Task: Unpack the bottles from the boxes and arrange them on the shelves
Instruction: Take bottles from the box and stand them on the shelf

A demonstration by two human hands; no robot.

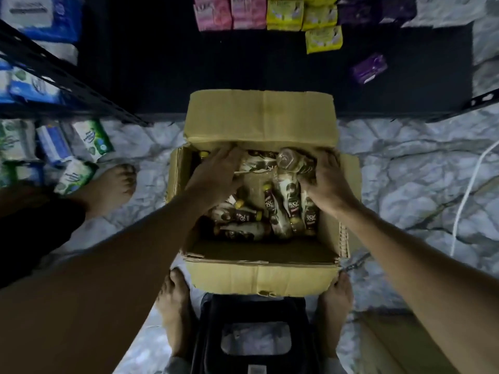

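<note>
Cardboard box [259, 276] holds many bottles [244, 215]; none shows on the far shelf [162, 63]. The right hand [328, 182] clutches bottles; the left hand's [216, 172] grip is unclear.

Left hand [216, 172] and right hand [325, 182] low (arms outstretched)

You stand in small shop or its stockroom. Slotted metal rack [67, 85] upper left, loaded with blue packs [35, 90]. Dark shelf [189, 63] at top carries rows of pink packs [216, 12], yellow packs [286, 14], purple packs [370, 67]. Open cardboard box [259, 276] of identical bottles [286, 193] at centre, on marbled floor [405, 184].
</note>
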